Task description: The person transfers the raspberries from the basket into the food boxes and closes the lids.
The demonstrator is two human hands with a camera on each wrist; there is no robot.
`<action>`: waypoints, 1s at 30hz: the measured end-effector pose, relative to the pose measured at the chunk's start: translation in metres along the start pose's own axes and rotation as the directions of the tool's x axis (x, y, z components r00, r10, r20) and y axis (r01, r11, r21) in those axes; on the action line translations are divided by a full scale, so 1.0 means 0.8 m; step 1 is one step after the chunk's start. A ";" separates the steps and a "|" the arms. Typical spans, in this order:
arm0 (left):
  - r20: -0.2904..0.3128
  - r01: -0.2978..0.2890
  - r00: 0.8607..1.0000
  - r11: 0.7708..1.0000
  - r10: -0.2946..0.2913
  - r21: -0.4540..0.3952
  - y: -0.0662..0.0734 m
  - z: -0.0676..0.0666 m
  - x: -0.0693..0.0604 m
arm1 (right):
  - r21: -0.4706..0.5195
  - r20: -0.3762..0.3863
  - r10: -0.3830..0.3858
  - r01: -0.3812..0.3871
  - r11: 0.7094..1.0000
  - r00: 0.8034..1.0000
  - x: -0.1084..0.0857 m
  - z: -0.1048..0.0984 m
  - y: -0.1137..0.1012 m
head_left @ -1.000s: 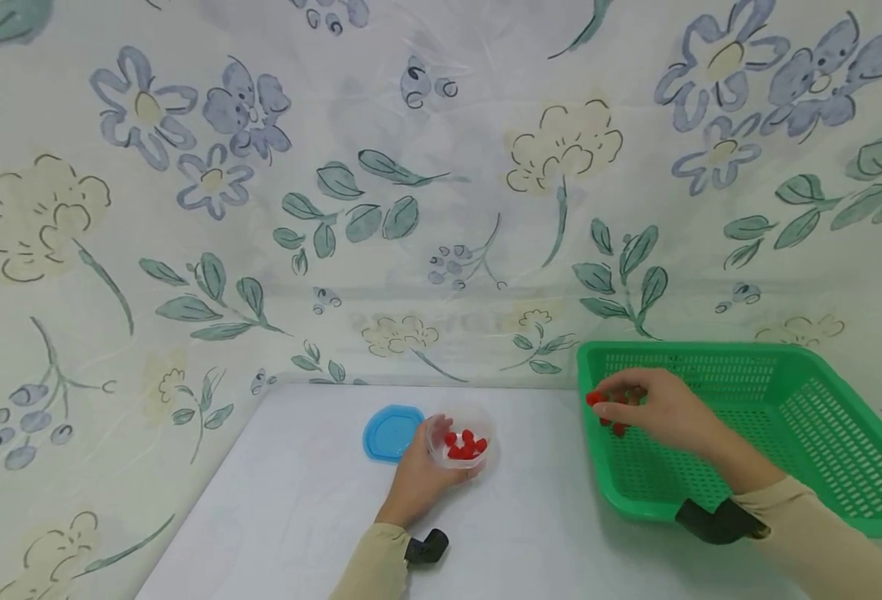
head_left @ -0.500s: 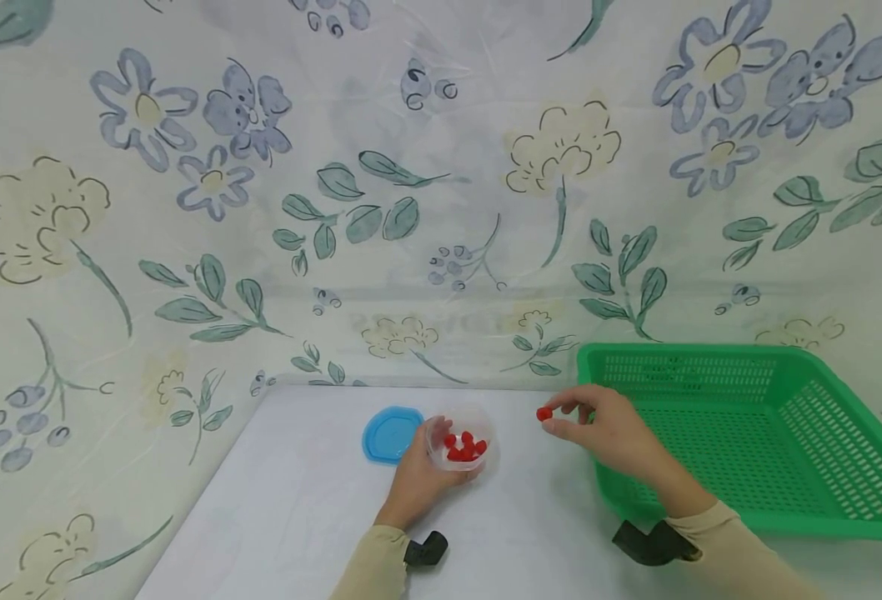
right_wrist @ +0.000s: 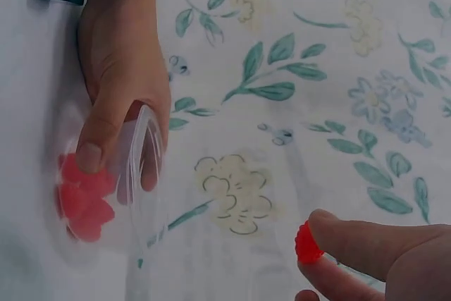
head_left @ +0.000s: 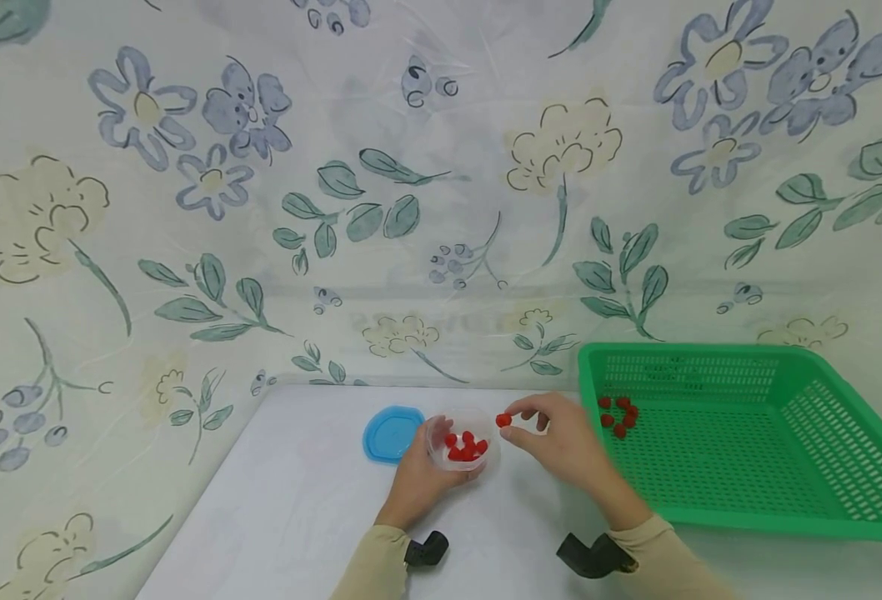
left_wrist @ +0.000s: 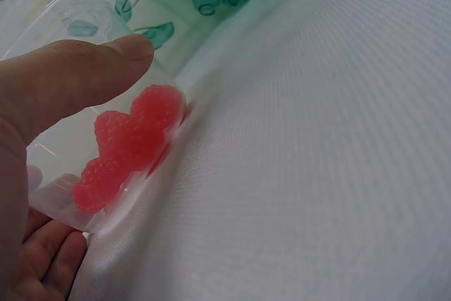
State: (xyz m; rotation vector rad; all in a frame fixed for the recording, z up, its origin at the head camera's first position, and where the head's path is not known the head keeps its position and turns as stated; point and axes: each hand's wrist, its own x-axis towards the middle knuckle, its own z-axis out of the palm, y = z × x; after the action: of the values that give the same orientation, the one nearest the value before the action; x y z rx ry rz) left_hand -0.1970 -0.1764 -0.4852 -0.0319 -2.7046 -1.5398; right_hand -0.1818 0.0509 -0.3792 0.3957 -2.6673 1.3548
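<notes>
My left hand [head_left: 420,479] grips a clear plastic cup [head_left: 462,417] on the white table, thumb on one side and fingers round the other. Several red raspberries [left_wrist: 130,142] lie at the bottom of the cup, seen through its wall. Just right of the cup's rim, my right hand [head_left: 564,437] pinches one raspberry [right_wrist: 308,243] between thumb and fingertip, apart from the cup. A blue lid [head_left: 392,435] lies flat on the table, left of the cup and partly behind my left hand.
A green perforated basket [head_left: 749,521] stands on the right, with several raspberries [head_left: 619,431] near its left wall. White table [head_left: 298,500] surface extends in front of and left of the lid. A floral cloth [head_left: 441,208] hangs behind.
My right hand has moved left, out of the green basket, carrying one raspberry to beside the cup. My left hand and the cup stay in place.
</notes>
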 end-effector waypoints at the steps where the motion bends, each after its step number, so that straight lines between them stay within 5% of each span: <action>1: 0.000 0.000 1.000 1.000 0.000 0.001 0.000 0.000 0.000 | -0.002 -0.008 -0.001 0.001 1.000 1.000 0.000 0.005 -0.001; 12: -0.009 -0.011 1.000 1.000 0.011 0.016 0.000 0.000 0.000 | 0.024 -0.065 -0.032 0.033 0.999 0.997 0.014 0.051 0.008; 30: 0.002 -0.034 0.999 0.999 0.034 0.020 0.000 -0.002 0.000 | 0.038 -0.034 0.018 -0.016 0.999 0.999 0.036 0.092 0.008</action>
State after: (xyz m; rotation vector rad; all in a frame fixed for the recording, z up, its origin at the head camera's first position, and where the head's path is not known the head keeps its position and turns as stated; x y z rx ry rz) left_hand -0.1973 -0.1782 -0.4844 -0.0783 -2.7052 -1.5042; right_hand -0.2106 -0.0103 -0.4211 0.3512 -2.6270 1.4058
